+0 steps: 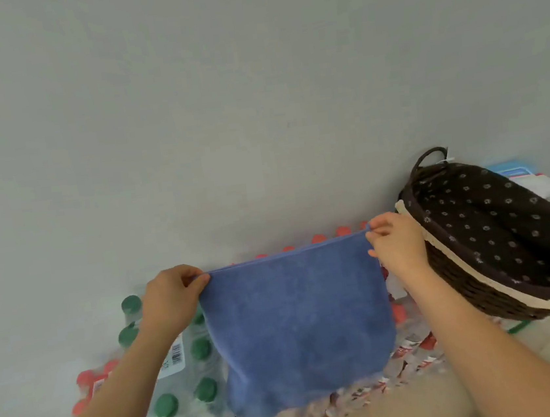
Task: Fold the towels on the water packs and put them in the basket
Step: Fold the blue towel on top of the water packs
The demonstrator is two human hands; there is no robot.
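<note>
The towel (pixel 300 318) looks light, soft and limp. It hangs as a loose sheet with its lower edge drooping, so it will likely sag wherever it is not held, and the corners are the sensible grip. The left hand (pixel 174 297) pinches the top left corner and the right hand (pixel 396 244) the top right. They are well apart, with the top edge taut between them. The towel hangs over the water packs (pixel 187 379), with the basket (pixel 474 285) just right of the right hand.
</note>
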